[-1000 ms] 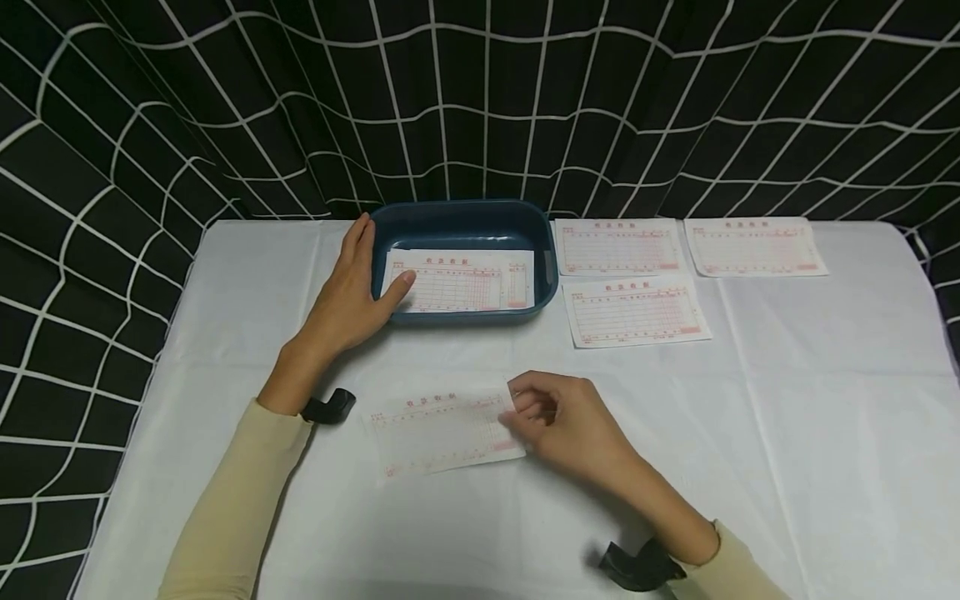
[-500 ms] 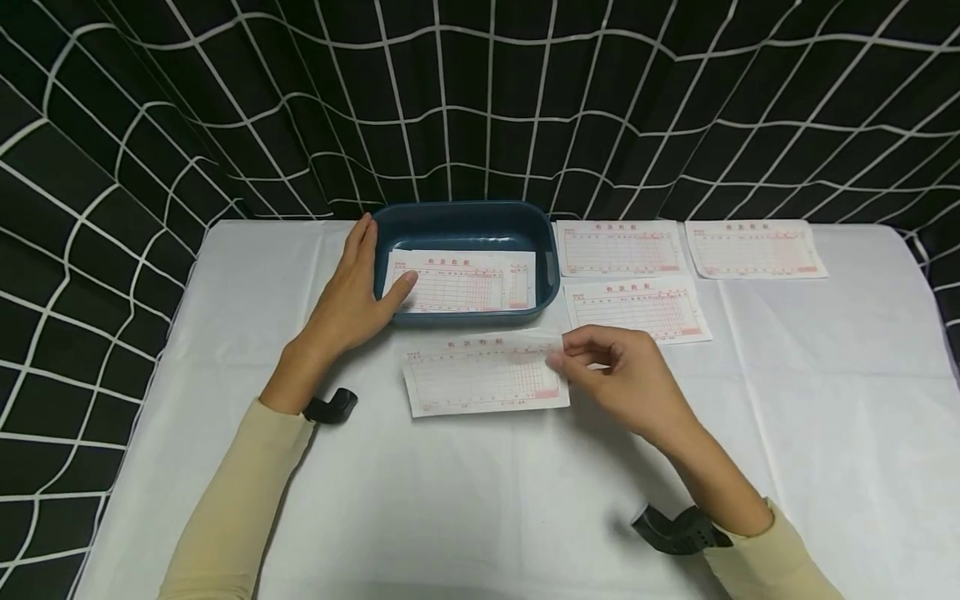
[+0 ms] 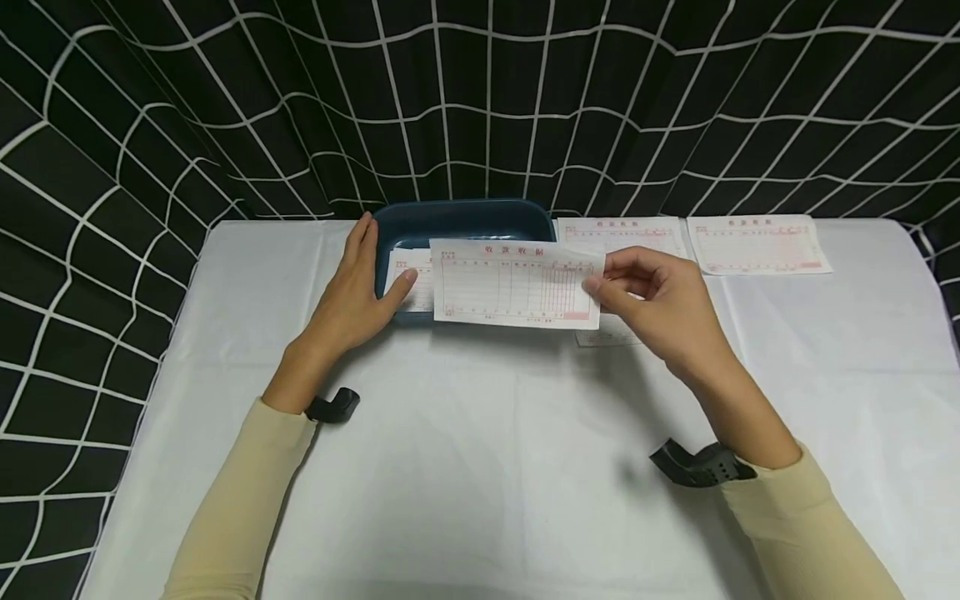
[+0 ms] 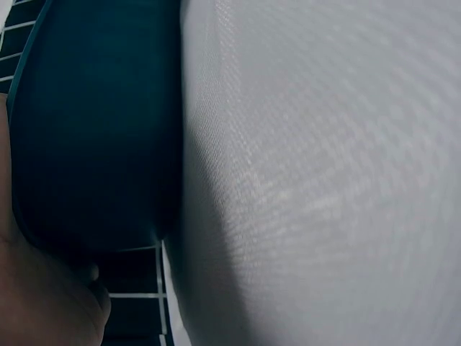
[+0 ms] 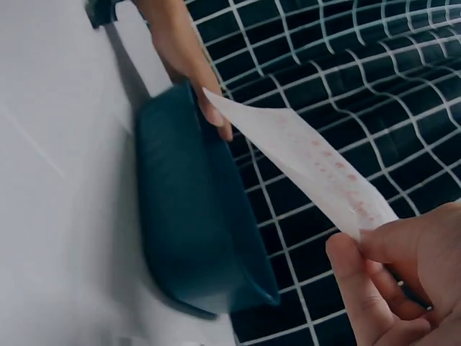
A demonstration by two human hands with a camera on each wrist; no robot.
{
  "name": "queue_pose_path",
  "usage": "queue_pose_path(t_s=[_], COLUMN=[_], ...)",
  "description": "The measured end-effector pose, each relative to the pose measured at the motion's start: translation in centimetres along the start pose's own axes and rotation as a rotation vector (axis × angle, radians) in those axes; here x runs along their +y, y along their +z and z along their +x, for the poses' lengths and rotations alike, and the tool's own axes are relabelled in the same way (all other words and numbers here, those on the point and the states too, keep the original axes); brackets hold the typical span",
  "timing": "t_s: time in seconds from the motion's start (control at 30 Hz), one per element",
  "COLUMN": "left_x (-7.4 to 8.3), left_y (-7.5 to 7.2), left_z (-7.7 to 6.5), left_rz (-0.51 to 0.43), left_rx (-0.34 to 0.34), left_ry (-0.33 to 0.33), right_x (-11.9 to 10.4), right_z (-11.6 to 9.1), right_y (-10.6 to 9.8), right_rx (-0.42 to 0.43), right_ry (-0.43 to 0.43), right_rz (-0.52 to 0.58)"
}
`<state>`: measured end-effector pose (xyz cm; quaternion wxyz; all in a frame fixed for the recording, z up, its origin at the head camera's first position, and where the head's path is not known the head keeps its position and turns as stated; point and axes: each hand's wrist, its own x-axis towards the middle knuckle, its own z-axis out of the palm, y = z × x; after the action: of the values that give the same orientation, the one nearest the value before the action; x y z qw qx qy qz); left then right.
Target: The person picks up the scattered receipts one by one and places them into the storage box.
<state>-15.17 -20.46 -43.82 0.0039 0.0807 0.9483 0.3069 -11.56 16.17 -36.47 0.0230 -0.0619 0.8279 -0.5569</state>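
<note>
A white receipt slip (image 3: 517, 287) with red printing hangs from my right hand (image 3: 663, 308), pinched at its right edge between thumb and fingers. It overlaps the front of a dark blue plastic bin (image 3: 465, 218) in the head view. From the right wrist, the slip (image 5: 310, 162) appears raised above the bin (image 5: 180, 194) and slightly bowed. My left hand (image 3: 337, 304) rests against the bin's left end, fingers straight along the side and thumb reaching over the front rim. Inside the bin lie more receipt slips (image 3: 408, 283), partly hidden behind the held one.
Two receipt slips lie right of the bin, one beside it (image 3: 622, 233) and one farther right (image 3: 757, 244). Another slip (image 3: 607, 335) shows only partly under my right hand. White cloth (image 3: 465, 467) covers the table; a black curtain with white grid lines (image 3: 480, 100) stands behind.
My right hand has carried the slip up and to the right, from the near table area to the front of the bin. The left hand and bin have stayed put.
</note>
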Motion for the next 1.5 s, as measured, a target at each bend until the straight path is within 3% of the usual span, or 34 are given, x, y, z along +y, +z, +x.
queue_pose_path(t_s=[0.27,0.5,0.67,1.13,1.5], left_x=[0.1,0.0,-0.1,-0.3,-0.3], left_y=[0.0,0.2,0.3,0.2,0.1], left_z=[0.2,0.2,0.2,0.2,0.1], left_rz=[0.005,0.015,0.026,0.028,0.012], left_rx=[-0.005,0.020,0.042,0.022,0.017], left_ry=[-0.025,-0.005,0.026,0.017,0.015], right_x=[0.0,-0.2,-0.2,0.1,0.0], right_z=[2.8,4.3,5.1,6.1,5.2], right_y=[0.5,1.9,2.7,4.1,2.8], right_rx=[0.027,0.008,-0.010,-0.051,0.080], right_ry=[0.024,-0.076,-0.099,-0.130,-0.151], right_rz=[-0.020,-0.113,-0.155,-0.301,-0.270])
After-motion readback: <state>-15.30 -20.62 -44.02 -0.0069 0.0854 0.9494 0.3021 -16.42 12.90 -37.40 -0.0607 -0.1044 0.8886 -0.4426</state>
